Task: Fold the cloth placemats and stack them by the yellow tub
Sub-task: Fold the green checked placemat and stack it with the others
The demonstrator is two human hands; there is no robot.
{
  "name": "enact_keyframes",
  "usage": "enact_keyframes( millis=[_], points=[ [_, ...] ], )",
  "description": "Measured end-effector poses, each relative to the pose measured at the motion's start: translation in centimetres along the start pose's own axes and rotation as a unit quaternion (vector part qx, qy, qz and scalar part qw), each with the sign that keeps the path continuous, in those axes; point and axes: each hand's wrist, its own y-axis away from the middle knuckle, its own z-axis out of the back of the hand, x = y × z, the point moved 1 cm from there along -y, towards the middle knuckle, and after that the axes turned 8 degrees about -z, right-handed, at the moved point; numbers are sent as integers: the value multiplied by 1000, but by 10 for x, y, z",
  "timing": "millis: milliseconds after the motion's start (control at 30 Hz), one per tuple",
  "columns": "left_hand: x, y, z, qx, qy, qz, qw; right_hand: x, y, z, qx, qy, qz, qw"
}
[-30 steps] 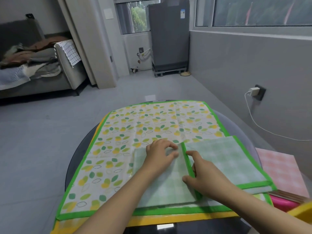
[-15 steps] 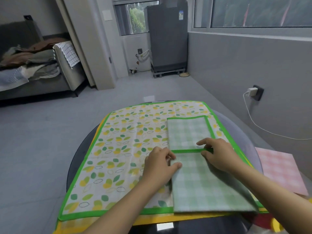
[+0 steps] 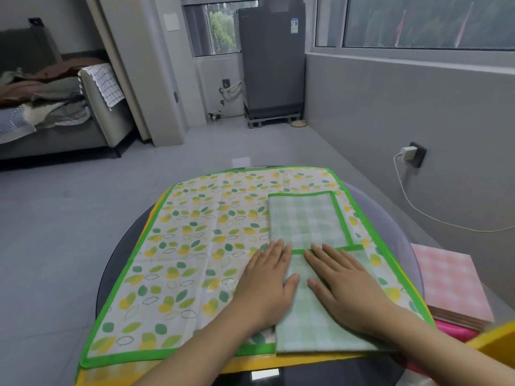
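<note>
Both hands, left and right, grip wide, flat on green checked placemat, yellow tub mostly cropped

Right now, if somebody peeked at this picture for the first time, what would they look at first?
Probably the two hands in the middle: the left hand and right hand lie flat, side by side, pressing a folded green checked placemat. Under it spreads a big leaf-patterned placemat with a bright green border, covering most of the round dark table. At the right edge sits a pink checked stack, beside a yellow tub corner.
</note>
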Motion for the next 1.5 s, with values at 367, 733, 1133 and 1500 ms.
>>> enact_keyframes(
  millis=[367,733,1133,1500],
  points=[
    [-7,-7,12,-23,-86,8,996,-40,1,18,32,77,-139,987],
    [-17,-41,22,-133,179,151,963,-52,-40,37,2,-231,-268,935],
    [9,-68,25,-233,332,346,846,-61,-68,33,-18,-309,-357,881],
    [11,-55,25,-300,517,307,740,-70,-61,27,-58,-521,-346,778]
  ],
)
